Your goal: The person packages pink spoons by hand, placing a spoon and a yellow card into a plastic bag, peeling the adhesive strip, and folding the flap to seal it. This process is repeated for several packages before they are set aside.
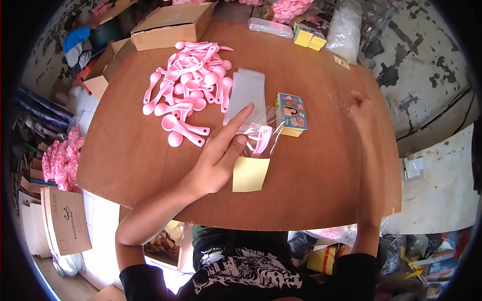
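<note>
My left hand [221, 155] is over the middle of the brown table, its index finger stretched toward a stack of clear plastic bags [246, 93] and its thumb apart. Just right of its thumb lies a pink spoon [262, 140] in clear plastic, with a pale yellow card [250, 174] below it. My right hand [359, 103] is raised at the right side, blurred, its fingers curled; a faint wisp of clear plastic shows beside it. Between the hands sits a stack of printed cards [292, 113]. Many pink spoons [193, 80] are heaped at the upper left.
A cardboard box [171, 25] stands at the table's back left. Along the back right are yellow card stacks [309, 36], flat plastic bags [270, 27] and a large plastic roll [345, 30]. A person in blue [76, 42] is beyond the table at the far left.
</note>
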A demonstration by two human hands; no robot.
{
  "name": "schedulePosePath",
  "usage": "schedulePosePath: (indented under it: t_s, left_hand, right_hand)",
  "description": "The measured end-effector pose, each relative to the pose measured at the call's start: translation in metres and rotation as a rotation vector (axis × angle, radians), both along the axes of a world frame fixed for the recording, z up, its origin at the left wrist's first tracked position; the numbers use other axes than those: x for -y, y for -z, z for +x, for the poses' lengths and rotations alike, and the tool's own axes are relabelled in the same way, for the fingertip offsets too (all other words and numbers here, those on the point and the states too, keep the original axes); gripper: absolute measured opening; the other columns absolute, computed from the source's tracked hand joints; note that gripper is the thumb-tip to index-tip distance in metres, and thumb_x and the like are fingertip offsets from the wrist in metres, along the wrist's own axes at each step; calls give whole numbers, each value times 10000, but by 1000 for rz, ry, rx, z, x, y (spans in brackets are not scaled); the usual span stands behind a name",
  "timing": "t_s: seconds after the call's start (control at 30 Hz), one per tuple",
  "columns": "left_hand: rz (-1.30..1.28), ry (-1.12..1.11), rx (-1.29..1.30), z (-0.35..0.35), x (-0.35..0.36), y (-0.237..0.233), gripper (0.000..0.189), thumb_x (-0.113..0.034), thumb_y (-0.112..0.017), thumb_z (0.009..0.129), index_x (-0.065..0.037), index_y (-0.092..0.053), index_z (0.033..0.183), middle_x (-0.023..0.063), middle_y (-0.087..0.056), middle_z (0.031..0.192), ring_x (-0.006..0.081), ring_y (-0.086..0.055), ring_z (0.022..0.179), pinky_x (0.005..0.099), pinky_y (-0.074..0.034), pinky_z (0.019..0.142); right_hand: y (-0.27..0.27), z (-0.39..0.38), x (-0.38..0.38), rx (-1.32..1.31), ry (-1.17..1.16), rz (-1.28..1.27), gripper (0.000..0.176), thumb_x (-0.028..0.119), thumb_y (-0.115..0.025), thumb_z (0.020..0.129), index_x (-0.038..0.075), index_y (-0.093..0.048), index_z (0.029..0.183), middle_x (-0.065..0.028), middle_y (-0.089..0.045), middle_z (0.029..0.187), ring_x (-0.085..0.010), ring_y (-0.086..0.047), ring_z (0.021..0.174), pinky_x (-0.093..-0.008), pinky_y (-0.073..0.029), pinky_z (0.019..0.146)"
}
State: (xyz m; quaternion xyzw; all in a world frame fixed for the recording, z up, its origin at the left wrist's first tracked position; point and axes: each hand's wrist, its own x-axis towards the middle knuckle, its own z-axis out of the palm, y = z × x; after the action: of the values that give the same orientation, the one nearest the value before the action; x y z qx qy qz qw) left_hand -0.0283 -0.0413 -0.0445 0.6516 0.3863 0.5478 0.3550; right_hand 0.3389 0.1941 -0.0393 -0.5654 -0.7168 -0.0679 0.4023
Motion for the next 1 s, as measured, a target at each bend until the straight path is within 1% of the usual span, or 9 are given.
schedulePosePath:
  t_s: [0.1, 0.17, 0.37, 0.43, 0.53, 0.7, 0.8, 0.9, 1.0]
  left_hand:
    - [-115, 20, -27, -1, 2, -1, 495, -103, -412, 1026, -35, -297, 1502, 121, -587, 1151, 108, -507, 855, 248, -418, 827]
    - [-80, 28, -31, 1, 0, 3, 506, -107, -415, 1025, -41, -282, 1509, 121, -592, 1125, 111, -508, 843, 253, -424, 818]
    - [-41, 159, 16, 6, 8, -1, 631, -182, -438, 1027, -35, -100, 1540, 167, -589, 1230, 211, -548, 1110, 320, -377, 997]
    - [91, 234, 114, 6, 3, 6, 757, -245, -480, 1013, -28, 23, 1535, 238, -407, 1460, 333, -358, 1394, 425, -250, 1139]
    - [174, 63, 109, 2, 1, 4, 793, -231, -528, 991, -46, 12, 1541, 249, -299, 1512, 356, -318, 1405, 463, -264, 1130]
    - [131, -77, 102, -3, -1, 0, 810, -181, -643, 925, -50, -125, 1533, 229, -308, 1495, 340, -314, 1404, 461, -281, 1127]
    - [180, -14, -103, -4, -3, 0, 846, -166, -710, 881, -60, -169, 1522, 188, -310, 1500, 301, -348, 1384, 472, -258, 1147]
    - [-167, 347, 68, 6, 0, 1, 930, -143, -862, 726, -22, -309, 1464, 128, -570, 1281, 203, -556, 1195, 394, -428, 1042]
    - [-390, 377, 168, 18, 6, 3, 717, 11, -759, 805, -11, -378, 1412, 94, -648, 1155, 126, -607, 1054, 290, -516, 878]
  right_hand:
    - [-47, -76, 83, -551, -329, -101, 241, 49, -557, 907, -13, -659, 1116, -121, -697, 1009, -185, -701, 899, -286, -515, 816]
    - [-69, -109, 131, -592, -592, -443, 265, 119, -602, 940, -13, -630, 1168, -121, -672, 1112, -174, -693, 893, -274, -512, 810]
    - [-69, -159, 178, -520, -854, -775, 178, 121, -662, 923, -28, -686, 1016, -69, -708, 915, -116, -662, 829, -248, -514, 761]
    - [-96, -165, 184, -568, -849, -231, 141, 99, -675, 906, -34, -693, 947, -67, -706, 844, -118, -663, 796, -229, -508, 707]
    - [-131, -166, 168, -124, -886, 35, 109, 63, -668, 894, -40, -690, 921, -85, -701, 827, -133, -667, 752, -229, -508, 681]
    - [-134, -163, 174, -8, -914, 114, 69, 10, -659, 872, -45, -687, 903, -78, -693, 806, -120, -657, 710, -229, -511, 658]
    - [-120, -165, 183, -442, -893, -264, 84, 37, -664, 882, -39, -686, 910, -62, -684, 798, -88, -636, 700, -220, -500, 627]
    - [-102, -161, 175, -637, -837, -807, 143, 121, -663, 911, -19, -685, 924, -40, -654, 754, -62, -599, 650, -210, -494, 597]
    - [-72, -157, 163, -742, -770, -1020, 199, 200, -675, 910, 2, -676, 928, -41, -660, 796, -93, -612, 616, -227, -497, 598]
